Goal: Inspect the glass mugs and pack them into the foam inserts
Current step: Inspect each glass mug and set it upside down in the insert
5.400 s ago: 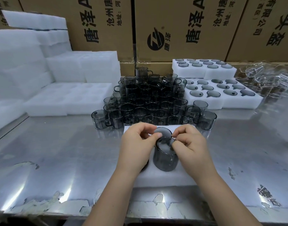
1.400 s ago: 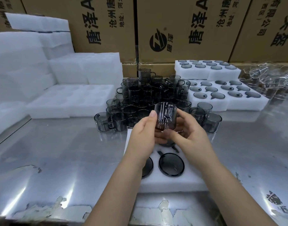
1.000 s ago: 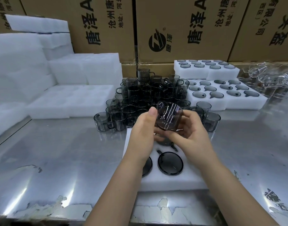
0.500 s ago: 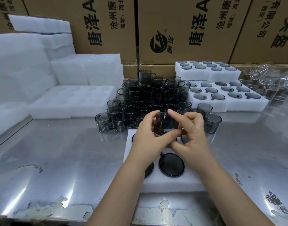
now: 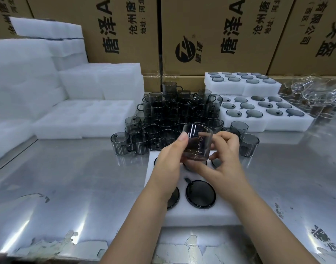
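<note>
While one packed mug (image 5: 200, 194) sits sunk in the near foam insert (image 5: 201, 216), left hand (image 5: 169, 164) and right hand (image 5: 227, 159) grip a smoky mug (image 5: 197, 144) above it, hiding the far pockets. Loose mugs (image 5: 174, 115) crowd 12 o'clock; filled inserts (image 5: 262, 121) at 2, empty foam (image 5: 83, 119) at 10.

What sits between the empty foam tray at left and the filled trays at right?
A cluster of dark glass mugs, standing on the steel table; head view.

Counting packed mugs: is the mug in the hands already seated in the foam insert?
Not seated. Both the left hand and right hand hold the mug raised above the foam insert.
</note>
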